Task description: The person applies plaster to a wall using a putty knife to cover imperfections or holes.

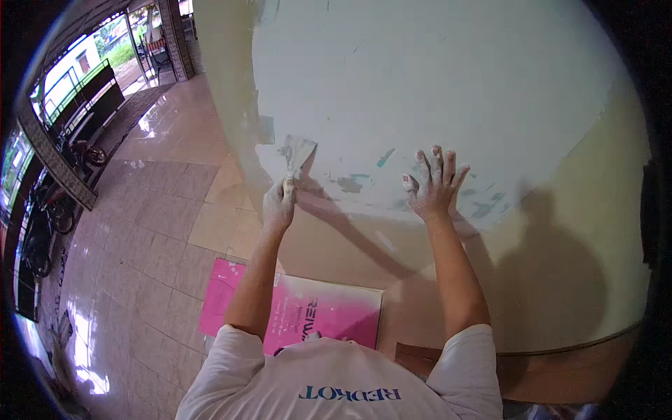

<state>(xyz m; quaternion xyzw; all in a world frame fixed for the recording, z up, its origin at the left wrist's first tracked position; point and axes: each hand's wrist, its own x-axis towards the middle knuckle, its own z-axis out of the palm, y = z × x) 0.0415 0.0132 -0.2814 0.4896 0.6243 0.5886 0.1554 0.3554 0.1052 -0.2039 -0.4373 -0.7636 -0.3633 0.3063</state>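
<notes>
In my left hand [279,203] is a putty knife [300,152], its fingers closed round the handle. The wide blade is smeared with whitish paste and points up against or just in front of the wall; contact cannot be made out. My right hand [435,185] has its fingers spread over the wall, palm toward it. Whitish residue coats both hands. Ahead spreads a large white plastered area [434,77] on the pale yellowish wall [567,259]. Several grey-green smudges [350,183] mark its lower part, between and beside my hands.
On the tiled floor [154,231] below my arms lies a pink printed cardboard sheet [290,315]. A brown strip [413,353] runs along the wall's foot at lower right. Motorcycles [45,231] stand beyond a post at the left. A chair [159,56] is by the far doorway.
</notes>
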